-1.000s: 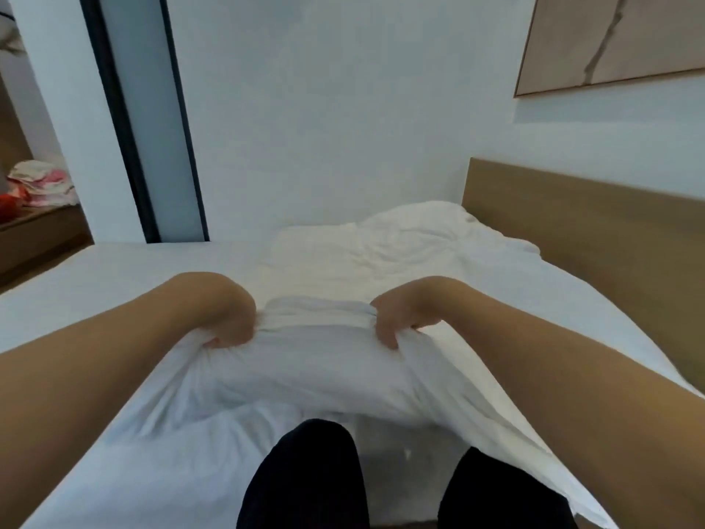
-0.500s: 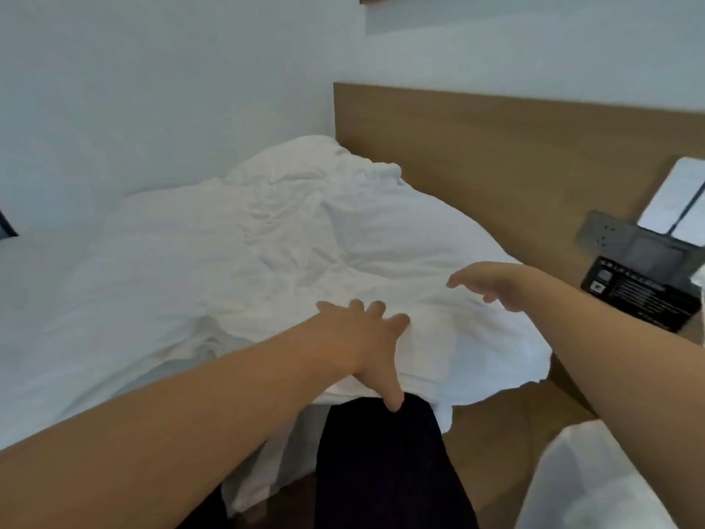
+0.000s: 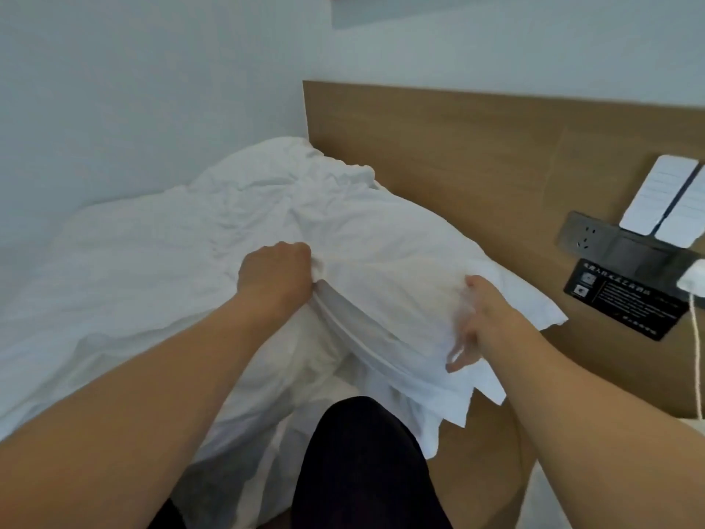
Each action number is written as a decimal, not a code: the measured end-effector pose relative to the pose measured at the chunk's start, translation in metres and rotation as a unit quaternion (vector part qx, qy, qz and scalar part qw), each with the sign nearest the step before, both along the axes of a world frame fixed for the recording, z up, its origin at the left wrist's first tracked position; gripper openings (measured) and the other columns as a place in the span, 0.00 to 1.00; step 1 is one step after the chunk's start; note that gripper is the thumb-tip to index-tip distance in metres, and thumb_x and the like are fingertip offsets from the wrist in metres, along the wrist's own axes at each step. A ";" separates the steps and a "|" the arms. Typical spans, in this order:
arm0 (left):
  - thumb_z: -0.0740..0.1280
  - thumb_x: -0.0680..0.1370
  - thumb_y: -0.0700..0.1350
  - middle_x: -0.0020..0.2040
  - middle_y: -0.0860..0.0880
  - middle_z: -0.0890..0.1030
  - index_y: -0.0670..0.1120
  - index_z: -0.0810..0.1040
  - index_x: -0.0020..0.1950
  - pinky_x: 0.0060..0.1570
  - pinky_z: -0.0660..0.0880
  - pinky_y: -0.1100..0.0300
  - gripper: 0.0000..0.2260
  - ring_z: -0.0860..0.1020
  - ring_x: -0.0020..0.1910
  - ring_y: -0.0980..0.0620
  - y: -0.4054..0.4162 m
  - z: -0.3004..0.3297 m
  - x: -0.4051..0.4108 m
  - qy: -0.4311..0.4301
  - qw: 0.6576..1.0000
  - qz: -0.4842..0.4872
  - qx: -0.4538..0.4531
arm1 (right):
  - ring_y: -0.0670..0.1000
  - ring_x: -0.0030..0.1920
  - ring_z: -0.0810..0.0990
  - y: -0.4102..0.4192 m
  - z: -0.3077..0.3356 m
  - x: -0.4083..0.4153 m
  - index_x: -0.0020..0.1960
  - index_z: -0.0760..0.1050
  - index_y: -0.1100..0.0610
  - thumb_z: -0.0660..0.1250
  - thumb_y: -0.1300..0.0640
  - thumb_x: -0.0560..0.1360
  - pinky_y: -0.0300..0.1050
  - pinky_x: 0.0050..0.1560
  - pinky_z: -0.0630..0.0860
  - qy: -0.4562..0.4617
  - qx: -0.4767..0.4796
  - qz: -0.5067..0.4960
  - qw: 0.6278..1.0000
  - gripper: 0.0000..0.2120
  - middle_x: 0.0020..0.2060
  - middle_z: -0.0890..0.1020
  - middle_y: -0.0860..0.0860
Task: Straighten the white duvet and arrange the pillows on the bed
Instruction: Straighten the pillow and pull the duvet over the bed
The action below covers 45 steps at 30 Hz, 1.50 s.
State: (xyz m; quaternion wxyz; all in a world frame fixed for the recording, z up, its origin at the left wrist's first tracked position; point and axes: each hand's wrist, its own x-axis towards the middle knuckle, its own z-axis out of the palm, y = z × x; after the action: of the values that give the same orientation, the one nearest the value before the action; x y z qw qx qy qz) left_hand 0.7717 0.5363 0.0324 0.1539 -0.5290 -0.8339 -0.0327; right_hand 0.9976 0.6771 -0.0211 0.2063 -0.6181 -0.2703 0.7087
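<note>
Wooden headboard panel (image 3: 457, 154) against a pale wall (image 3: 152, 89). Mounted on the panel at right: dark grey socket strip (image 3: 595, 234), two white rectangular switch plates (image 3: 660, 196) above it, black sign with small white print (image 3: 625, 299) below. White plug with thin white cord (image 3: 697, 337) hanging at far right.

Both hands (image 3: 366, 295) on white pillow (image 3: 385, 269)

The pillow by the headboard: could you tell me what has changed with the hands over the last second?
Both hands let go of the duvet edge and moved right to the pillow. The left hand now has a closed grip on its fabric; the right hand holds its near end. The headboard stayed unchanged.
</note>
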 end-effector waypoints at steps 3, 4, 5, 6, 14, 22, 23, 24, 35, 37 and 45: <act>0.62 0.74 0.41 0.43 0.43 0.78 0.44 0.68 0.52 0.37 0.68 0.55 0.08 0.77 0.41 0.40 -0.013 0.002 -0.036 0.015 0.998 0.044 0.043 | 0.67 0.72 0.57 -0.002 0.008 -0.034 0.72 0.65 0.48 0.65 0.39 0.70 0.77 0.66 0.49 0.060 0.052 -0.009 0.997 0.33 0.73 0.63 0.55; 0.61 0.74 0.41 0.41 0.44 0.77 0.44 0.66 0.52 0.36 0.68 0.55 0.08 0.76 0.38 0.41 -0.019 0.002 -0.048 0.014 0.997 0.060 0.053 | 0.65 0.69 0.62 -0.003 0.007 -0.044 0.71 0.66 0.49 0.68 0.39 0.68 0.72 0.66 0.55 0.054 0.069 -0.004 0.996 0.35 0.70 0.66 0.54; 0.61 0.74 0.41 0.40 0.44 0.76 0.44 0.64 0.51 0.35 0.67 0.55 0.08 0.74 0.36 0.41 -0.024 0.003 -0.061 0.008 0.995 0.079 0.063 | 0.62 0.64 0.68 -0.002 0.005 -0.053 0.71 0.65 0.50 0.70 0.39 0.65 0.65 0.62 0.63 0.040 0.085 -0.002 0.996 0.38 0.66 0.70 0.53; 0.61 0.75 0.42 0.38 0.44 0.75 0.44 0.63 0.50 0.35 0.67 0.55 0.08 0.72 0.35 0.42 -0.029 0.005 -0.073 0.000 0.993 0.099 0.069 | 0.58 0.57 0.72 -0.001 0.003 -0.059 0.71 0.65 0.51 0.72 0.38 0.62 0.57 0.53 0.68 0.029 0.100 -0.007 0.995 0.41 0.61 0.73 0.52; 0.61 0.74 0.42 0.34 0.46 0.69 0.43 0.66 0.50 0.36 0.69 0.54 0.07 0.72 0.36 0.42 -0.034 0.006 -0.106 -0.015 0.988 0.147 0.038 | 0.60 0.67 0.68 0.016 -0.035 -0.034 0.75 0.53 0.52 0.75 0.33 0.61 0.59 0.66 0.67 -0.063 0.156 -0.043 0.985 0.53 0.71 0.65 0.56; 0.60 0.77 0.46 0.65 0.39 0.67 0.47 0.59 0.73 0.63 0.63 0.41 0.25 0.69 0.59 0.37 -0.035 -0.032 -0.112 0.223 0.968 0.086 -0.076 | 0.58 0.70 0.67 -0.015 -0.084 -0.032 0.75 0.61 0.58 0.70 0.36 0.70 0.59 0.71 0.63 -0.062 0.074 0.196 0.976 0.42 0.73 0.65 0.56; 0.59 0.76 0.43 0.67 0.37 0.66 0.48 0.58 0.75 0.65 0.59 0.38 0.27 0.68 0.61 0.35 -0.036 -0.043 -0.107 0.261 0.964 -0.011 -0.049 | 0.58 0.72 0.64 -0.015 -0.088 -0.035 0.76 0.58 0.58 0.70 0.35 0.69 0.59 0.71 0.62 -0.056 0.067 0.199 0.976 0.45 0.74 0.63 0.56; 0.58 0.74 0.41 0.68 0.36 0.66 0.48 0.58 0.76 0.66 0.57 0.35 0.29 0.68 0.62 0.34 -0.038 -0.055 -0.098 0.273 0.955 -0.116 -0.024 | 0.58 0.73 0.63 -0.014 -0.092 -0.037 0.76 0.58 0.58 0.71 0.35 0.68 0.58 0.71 0.62 -0.048 0.063 0.200 0.977 0.47 0.75 0.63 0.56; 0.60 0.76 0.45 0.78 0.44 0.34 0.59 0.30 0.75 0.64 0.37 0.24 0.42 0.37 0.76 0.35 -0.018 -0.112 -0.061 0.206 0.973 -0.065 -0.083 | 0.57 0.53 0.79 -0.024 -0.095 -0.072 0.63 0.74 0.56 0.69 0.42 0.72 0.51 0.54 0.73 0.051 0.056 0.117 0.990 0.25 0.55 0.81 0.54; 0.67 0.73 0.49 0.79 0.43 0.39 0.59 0.31 0.76 0.65 0.38 0.25 0.48 0.41 0.76 0.34 -0.012 -0.105 -0.073 0.181 0.982 -0.021 -0.047 | 0.57 0.44 0.81 -0.011 -0.058 -0.082 0.55 0.78 0.57 0.68 0.50 0.74 0.49 0.48 0.77 0.092 0.086 0.095 0.988 0.14 0.46 0.83 0.54; 0.67 0.71 0.59 0.61 0.45 0.74 0.48 0.58 0.74 0.59 0.67 0.43 0.36 0.74 0.59 0.40 0.036 -0.021 -0.096 -0.057 0.990 0.033 0.123 | 0.54 0.38 0.83 0.031 0.178 -0.087 0.53 0.80 0.56 0.68 0.54 0.73 0.45 0.40 0.81 0.225 0.296 0.030 0.928 0.11 0.43 0.85 0.54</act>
State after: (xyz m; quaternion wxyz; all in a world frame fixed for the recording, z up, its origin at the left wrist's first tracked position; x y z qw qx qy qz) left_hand 0.6756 0.5719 0.0115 0.1713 -0.4755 -0.8479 -0.1597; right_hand 0.9108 0.7086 0.1570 0.4137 -0.3453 -0.4326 0.7229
